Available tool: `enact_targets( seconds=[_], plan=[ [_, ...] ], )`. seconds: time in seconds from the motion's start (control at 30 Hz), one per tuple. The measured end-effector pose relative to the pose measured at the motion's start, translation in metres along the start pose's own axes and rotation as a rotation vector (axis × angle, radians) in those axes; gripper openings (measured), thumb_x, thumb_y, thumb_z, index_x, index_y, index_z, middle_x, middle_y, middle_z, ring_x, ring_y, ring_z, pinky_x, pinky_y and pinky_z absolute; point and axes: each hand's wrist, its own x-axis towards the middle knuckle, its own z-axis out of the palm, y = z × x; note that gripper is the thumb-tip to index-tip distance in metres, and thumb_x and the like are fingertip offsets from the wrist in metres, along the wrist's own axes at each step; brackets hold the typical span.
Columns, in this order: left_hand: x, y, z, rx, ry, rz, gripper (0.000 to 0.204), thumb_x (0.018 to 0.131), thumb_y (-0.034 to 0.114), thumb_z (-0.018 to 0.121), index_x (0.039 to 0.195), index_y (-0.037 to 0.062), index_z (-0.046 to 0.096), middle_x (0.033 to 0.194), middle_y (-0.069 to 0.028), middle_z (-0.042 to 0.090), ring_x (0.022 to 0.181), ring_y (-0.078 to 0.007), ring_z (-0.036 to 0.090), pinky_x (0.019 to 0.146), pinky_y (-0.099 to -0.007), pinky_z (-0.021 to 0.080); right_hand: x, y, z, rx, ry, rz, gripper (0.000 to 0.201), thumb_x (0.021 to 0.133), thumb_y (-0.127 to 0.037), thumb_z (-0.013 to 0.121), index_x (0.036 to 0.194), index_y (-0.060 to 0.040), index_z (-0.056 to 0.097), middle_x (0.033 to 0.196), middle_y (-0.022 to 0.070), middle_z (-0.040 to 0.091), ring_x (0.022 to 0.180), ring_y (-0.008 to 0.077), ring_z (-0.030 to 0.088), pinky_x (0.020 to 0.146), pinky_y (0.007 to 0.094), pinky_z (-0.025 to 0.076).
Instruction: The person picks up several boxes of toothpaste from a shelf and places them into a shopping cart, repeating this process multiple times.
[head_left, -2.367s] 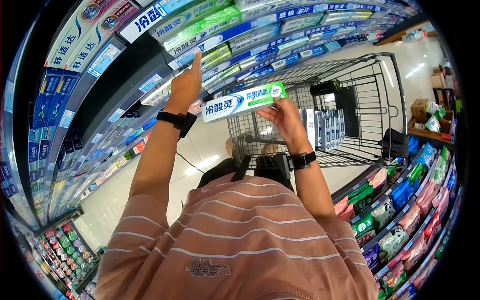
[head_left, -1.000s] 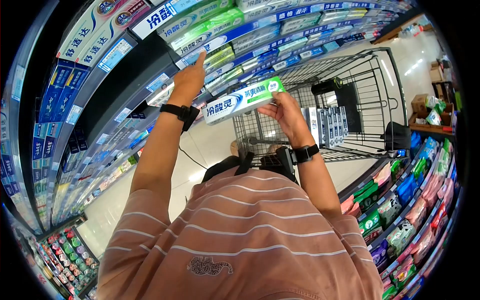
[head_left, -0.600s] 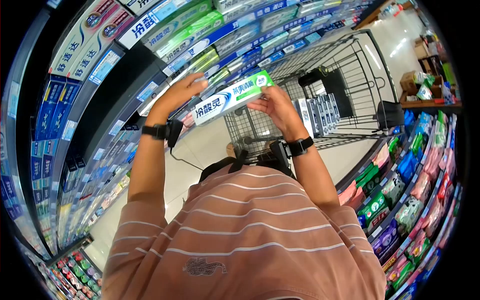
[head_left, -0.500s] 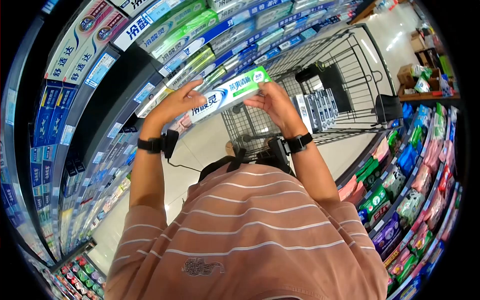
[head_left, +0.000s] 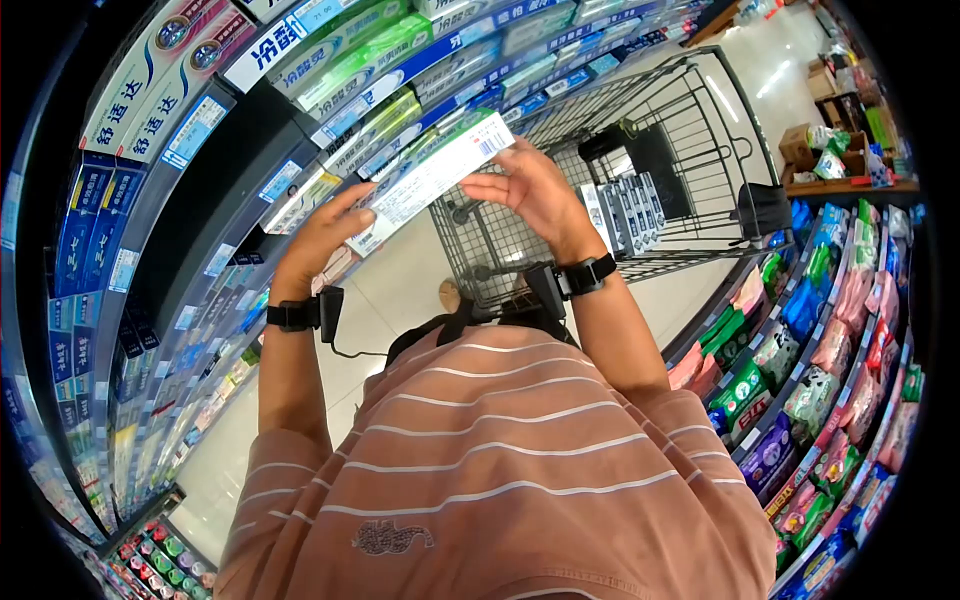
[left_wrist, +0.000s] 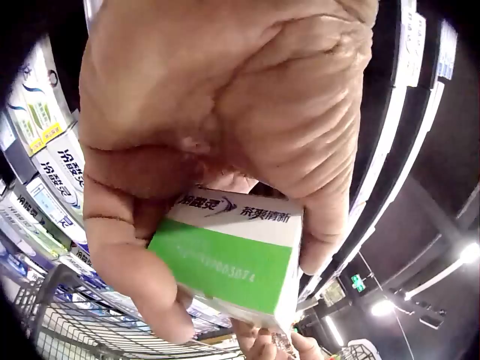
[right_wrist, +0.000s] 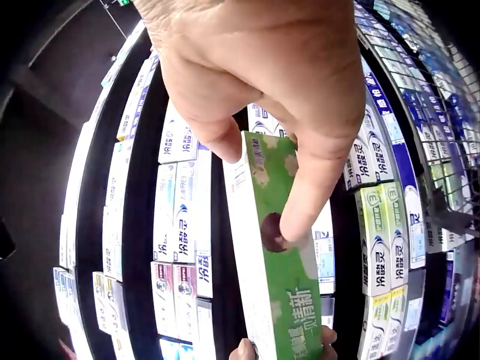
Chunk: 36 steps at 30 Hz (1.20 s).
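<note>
Both hands hold a long white and green toothpaste box [head_left: 430, 182] in front of the shelf. Its white side, with small print and a barcode, faces up in the head view. The left hand [head_left: 325, 232] grips the near-left end between thumb and fingers. At the far-right end, the right hand [head_left: 540, 198] pinches the box. In the left wrist view, the left hand [left_wrist: 225, 97] spans the green-banded end of the toothpaste box [left_wrist: 225, 259]. From the right wrist, the right hand [right_wrist: 277, 82] has thumb and fingers on opposite sides of the toothpaste box [right_wrist: 281, 247].
A wire shopping cart [head_left: 745, 150] stands ahead on the right, carrying a row of dark-and-silver boxes [head_left: 636, 215]. Shelves of toothpaste boxes [head_left: 160, 105] curve along the left and front. Colourful soft packs [head_left: 815, 390] line a shelf on the right.
The left hand, earlier pointing at a shelf label, has come down and taken the box's left end. The box has turned from its green-and-white front to its printed white side.
</note>
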Motion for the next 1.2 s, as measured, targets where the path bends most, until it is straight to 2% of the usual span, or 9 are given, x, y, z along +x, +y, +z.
enact_targets(
  seconds=[0.1, 0.63, 0.7, 0.77, 0.8, 0.9, 1.0, 1.1, 1.2],
  plan=[
    [-0.003, -0.002, -0.006, -0.191, -0.028, 0.018, 0.060, 0.092, 0.030, 0.066, 0.142, 0.0012, 0.048, 0.123, -0.0106, 0.063, 0.102, -0.0152, 0.063, 0.084, -0.0290, 0.053, -0.002, -0.003, 0.010, -0.001, 0.006, -0.010, 0.047, 0.098, -0.016, 0.053, 0.134, 0.0095, 0.037, 0.124, 0.0259, 0.057, 0.109, 0.0378, 0.066, 0.091, 0.0425, 0.059],
    [0.013, -0.015, -0.013, -0.276, -0.089, -0.029, 0.061, 0.093, 0.034, 0.063, 0.141, -0.0017, 0.048, 0.119, -0.0131, 0.063, 0.098, -0.0198, 0.065, 0.084, -0.0320, 0.055, 0.006, 0.002, 0.004, 0.001, 0.108, 0.013, 0.052, 0.097, -0.015, 0.058, 0.135, 0.0102, 0.034, 0.120, 0.0240, 0.058, 0.103, 0.0334, 0.068, 0.088, 0.0399, 0.060],
    [0.023, -0.032, -0.018, -0.130, -0.023, 0.037, 0.059, 0.093, 0.035, 0.065, 0.141, 0.0031, 0.050, 0.123, -0.0055, 0.060, 0.108, -0.0145, 0.056, 0.093, -0.0296, 0.047, 0.010, 0.001, 0.003, 0.025, 0.087, -0.012, 0.050, 0.097, -0.016, 0.056, 0.136, 0.0089, 0.036, 0.121, 0.0235, 0.058, 0.103, 0.0333, 0.067, 0.089, 0.0412, 0.058],
    [0.022, -0.013, -0.016, 0.081, -0.001, 0.042, 0.057, 0.092, 0.035, 0.065, 0.141, 0.0079, 0.051, 0.122, -0.0023, 0.058, 0.109, -0.0138, 0.053, 0.095, -0.0296, 0.043, 0.014, -0.003, 0.005, 0.044, 0.051, 0.004, 0.046, 0.098, -0.018, 0.055, 0.133, 0.0078, 0.040, 0.122, 0.0224, 0.058, 0.105, 0.0327, 0.066, 0.090, 0.0420, 0.058],
    [0.015, 0.007, -0.006, -0.043, 0.000, -0.011, 0.056, 0.093, 0.037, 0.065, 0.141, 0.0101, 0.051, 0.121, -0.0017, 0.058, 0.107, -0.0135, 0.052, 0.093, -0.0288, 0.043, 0.019, -0.001, 0.003, 0.053, 0.048, 0.019, 0.040, 0.098, -0.021, 0.055, 0.127, 0.0054, 0.046, 0.122, 0.0200, 0.058, 0.109, 0.0314, 0.063, 0.094, 0.0427, 0.056],
    [0.022, 0.024, -0.004, -0.014, 0.052, 0.047, 0.060, 0.089, 0.028, 0.073, 0.142, 0.0093, 0.050, 0.125, -0.0041, 0.058, 0.110, -0.0122, 0.053, 0.093, -0.0302, 0.046, 0.040, 0.003, 0.006, 0.102, -0.009, 0.017, 0.035, 0.098, -0.022, 0.057, 0.122, 0.0028, 0.051, 0.121, 0.0175, 0.059, 0.111, 0.0302, 0.061, 0.096, 0.0431, 0.054],
    [0.031, 0.034, -0.003, 0.025, 0.148, 0.091, 0.065, 0.084, 0.022, 0.078, 0.142, 0.0085, 0.050, 0.127, -0.0093, 0.058, 0.112, -0.0177, 0.055, 0.095, -0.0338, 0.047, 0.067, 0.011, 0.015, 0.139, -0.027, 0.041, 0.035, 0.098, -0.026, 0.060, 0.119, 0.0018, 0.054, 0.122, 0.0148, 0.059, 0.112, 0.0271, 0.061, 0.096, 0.0439, 0.054],
    [0.045, 0.038, -0.007, 0.474, 0.337, 0.312, 0.063, 0.082, 0.018, 0.077, 0.138, 0.0055, 0.052, 0.121, -0.0121, 0.056, 0.112, -0.0219, 0.056, 0.097, -0.0325, 0.043, 0.095, 0.024, 0.027, 0.154, -0.053, 0.100, 0.042, 0.097, -0.031, 0.063, 0.124, -0.0004, 0.054, 0.119, 0.0123, 0.062, 0.111, 0.0233, 0.062, 0.097, 0.0424, 0.052],
    [0.051, 0.057, -0.006, 0.648, 0.429, 0.408, 0.060, 0.081, 0.014, 0.075, 0.136, 0.0026, 0.053, 0.116, -0.0174, 0.055, 0.107, -0.0280, 0.057, 0.094, -0.0350, 0.044, 0.112, 0.027, 0.049, 0.106, -0.096, 0.113, 0.043, 0.097, -0.035, 0.064, 0.128, -0.0070, 0.054, 0.120, 0.0067, 0.062, 0.110, 0.0192, 0.062, 0.094, 0.0398, 0.051]
  ],
)
